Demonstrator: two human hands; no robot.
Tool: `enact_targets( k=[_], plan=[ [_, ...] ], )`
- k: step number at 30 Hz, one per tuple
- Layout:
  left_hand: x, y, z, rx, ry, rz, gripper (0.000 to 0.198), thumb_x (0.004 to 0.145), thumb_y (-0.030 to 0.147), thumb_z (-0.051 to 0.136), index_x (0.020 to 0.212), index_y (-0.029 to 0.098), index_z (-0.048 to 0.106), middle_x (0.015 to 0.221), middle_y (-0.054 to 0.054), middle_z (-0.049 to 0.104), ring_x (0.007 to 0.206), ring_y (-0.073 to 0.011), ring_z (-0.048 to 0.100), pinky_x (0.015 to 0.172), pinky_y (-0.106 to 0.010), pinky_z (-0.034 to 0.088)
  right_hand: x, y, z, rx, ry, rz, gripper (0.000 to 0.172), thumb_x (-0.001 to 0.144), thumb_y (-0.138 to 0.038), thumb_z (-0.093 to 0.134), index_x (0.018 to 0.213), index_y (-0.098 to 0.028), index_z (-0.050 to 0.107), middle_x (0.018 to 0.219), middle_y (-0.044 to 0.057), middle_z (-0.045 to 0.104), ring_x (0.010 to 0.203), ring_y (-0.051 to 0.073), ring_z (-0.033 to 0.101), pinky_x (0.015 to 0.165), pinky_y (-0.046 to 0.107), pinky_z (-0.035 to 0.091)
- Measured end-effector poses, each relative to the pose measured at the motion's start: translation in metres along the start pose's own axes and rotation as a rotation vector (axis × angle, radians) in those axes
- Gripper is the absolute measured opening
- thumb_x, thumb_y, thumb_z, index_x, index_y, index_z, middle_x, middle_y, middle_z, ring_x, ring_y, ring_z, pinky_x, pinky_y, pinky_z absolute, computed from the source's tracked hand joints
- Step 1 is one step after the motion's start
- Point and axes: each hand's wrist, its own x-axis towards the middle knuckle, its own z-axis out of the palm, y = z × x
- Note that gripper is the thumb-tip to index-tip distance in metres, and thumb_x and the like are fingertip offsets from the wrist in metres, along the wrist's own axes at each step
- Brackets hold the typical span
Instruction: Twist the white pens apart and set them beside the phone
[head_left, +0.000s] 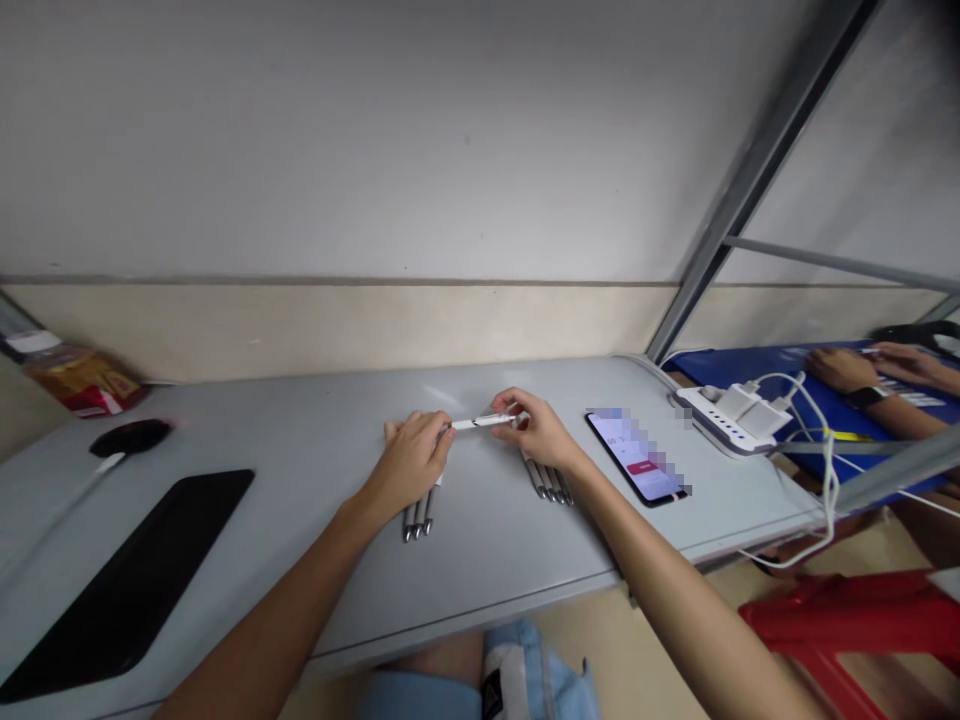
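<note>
A white pen [474,423] is held level above the grey table, stretched between both of my hands. My left hand [416,452] is closed on its left end, back of the hand upward. At the other end, the thumb and fingers of my right hand [536,428] pinch it. Below my left hand lie several pens [418,520] with grey grips and silver tips pointing toward me; their upper parts are hidden by the hand. A second group of grey-gripped pens [551,485] lies under my right wrist, partly covered.
Right of me a lit phone [637,458] lies near a white power strip [724,420] with chargers and cables. On the left are a black mat [135,580], a dark round charger [131,437] and a bottle [79,378]. Another person's hands [840,370] work at a blue surface [780,375] beyond the metal frame [757,190].
</note>
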Motion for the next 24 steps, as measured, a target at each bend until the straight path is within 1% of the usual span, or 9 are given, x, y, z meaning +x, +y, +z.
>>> enact_targets(
  k=[4,6,7,8,9,13,17,21,24],
  plan=[
    [-0.0003,-0.0021,0.0021,0.002,-0.009,0.015,0.025,0.097,0.034,0.031,0.094,0.022,0.053,0.088,-0.003,0.064,0.092,-0.0215,0.053,0.080,-0.035,0.028,0.0005,0.0015,-0.0010,-0.036,-0.074,0.084,0.025,0.086,-0.036,0.053,0.082,-0.015,0.065,0.071,0.002,0.059,0.065,0.013,0.051,0.064,0.026,0.040],
    [-0.0003,-0.0030,0.0029,0.010,-0.015,0.020,0.024,0.097,0.033,0.031,0.095,0.022,0.053,0.088,-0.003,0.064,0.091,-0.0215,0.053,0.079,-0.035,0.027,0.0003,0.0017,-0.0015,-0.042,-0.057,0.026,0.017,0.084,-0.030,0.056,0.086,-0.015,0.065,0.079,0.003,0.062,0.071,0.014,0.054,0.067,0.026,0.041],
    [-0.0002,-0.0032,0.0031,0.012,-0.016,0.018,0.024,0.097,0.033,0.031,0.097,0.022,0.052,0.087,-0.003,0.063,0.090,-0.0213,0.053,0.079,-0.035,0.027,0.0001,0.0018,-0.0017,-0.037,-0.035,-0.002,0.018,0.081,-0.027,0.060,0.094,-0.016,0.065,0.085,0.003,0.064,0.075,0.014,0.055,0.070,0.026,0.042],
    [-0.0002,-0.0033,0.0031,0.009,-0.015,0.015,0.023,0.097,0.032,0.031,0.099,0.022,0.052,0.086,-0.002,0.063,0.089,-0.0212,0.054,0.080,-0.036,0.027,-0.0001,0.0017,-0.0017,-0.032,-0.023,-0.012,0.025,0.079,-0.027,0.063,0.102,-0.017,0.064,0.090,0.004,0.064,0.078,0.014,0.056,0.071,0.026,0.042],
    [-0.0002,-0.0033,0.0031,0.003,-0.014,0.012,0.022,0.097,0.032,0.031,0.101,0.022,0.051,0.085,-0.002,0.063,0.088,-0.0210,0.054,0.081,-0.036,0.028,-0.0003,0.0014,-0.0016,-0.036,-0.026,0.000,0.029,0.080,-0.028,0.063,0.106,-0.017,0.064,0.090,0.004,0.065,0.077,0.014,0.056,0.071,0.026,0.042],
    [-0.0003,-0.0024,0.0021,-0.014,-0.022,0.008,0.021,0.097,0.031,0.033,0.103,0.022,0.050,0.080,-0.001,0.062,0.085,-0.0208,0.054,0.081,-0.035,0.028,-0.0011,-0.0017,-0.0008,-0.135,-0.082,0.033,0.024,0.089,-0.033,0.053,0.091,-0.016,0.069,0.074,0.003,0.065,0.065,0.013,0.053,0.063,0.025,0.040],
    [-0.0002,-0.0034,0.0025,0.001,-0.028,0.014,0.024,0.097,0.031,0.031,0.095,0.021,0.053,0.084,-0.003,0.063,0.086,-0.0204,0.053,0.079,-0.034,0.028,-0.0014,-0.0052,-0.0004,-0.213,-0.035,-0.085,0.010,0.082,-0.019,0.061,0.088,-0.016,0.068,0.082,0.003,0.067,0.071,0.013,0.056,0.066,0.024,0.040],
    [0.0002,-0.0068,0.0046,0.000,-0.032,0.021,0.034,0.099,0.031,0.023,0.086,0.021,0.053,0.086,-0.004,0.063,0.086,-0.0198,0.054,0.077,-0.034,0.028,-0.0011,-0.0020,-0.0016,-0.337,-0.002,-0.147,0.013,0.079,-0.011,0.061,0.088,-0.018,0.067,0.084,0.004,0.066,0.075,0.015,0.056,0.070,0.026,0.041],
    [0.0004,-0.0080,0.0051,-0.007,-0.032,0.001,0.035,0.099,0.033,0.023,0.090,0.021,0.055,0.087,-0.003,0.065,0.087,-0.0203,0.056,0.078,-0.034,0.028,-0.0009,0.0033,-0.0041,-0.413,0.017,-0.165,0.017,0.080,-0.009,0.060,0.091,-0.018,0.068,0.087,0.005,0.067,0.079,0.016,0.058,0.072,0.027,0.042]
  ],
)
